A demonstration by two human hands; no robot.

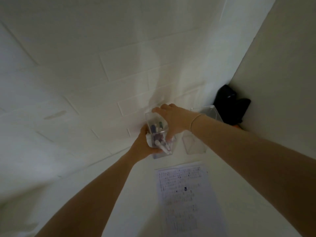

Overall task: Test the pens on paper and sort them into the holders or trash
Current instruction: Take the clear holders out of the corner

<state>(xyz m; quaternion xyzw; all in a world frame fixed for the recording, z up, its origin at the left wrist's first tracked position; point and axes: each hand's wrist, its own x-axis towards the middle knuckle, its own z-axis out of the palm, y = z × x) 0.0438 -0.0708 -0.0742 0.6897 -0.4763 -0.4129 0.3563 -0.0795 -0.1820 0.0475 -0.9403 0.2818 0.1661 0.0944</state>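
both hands are reaching forward to a clear holder (154, 127) full of pens (159, 135), which is sitting at the far edge of the white counter (140, 194), right against the white brick-pattern wall (102, 65). the left hand (144, 142) is wrapping its fingers (145, 130) around the holder's near left side, gripping it low. the right hand (172, 119) is curling over the top and right side of the same holder, its fingers bending down onto the rim. the holder is leaning, its open top tipping away toward the wall. the pens inside are lying with their long axes along the holder, white ends toward the base and dark caps pointing up toward the opening. two more clear holders, one near (194, 144) and one farther back (207, 112), are standing just to the right. a printed paper sheet (186, 194) is lying flat on the counter, nearer the person. a black object (229, 105) is sitting in the corner.
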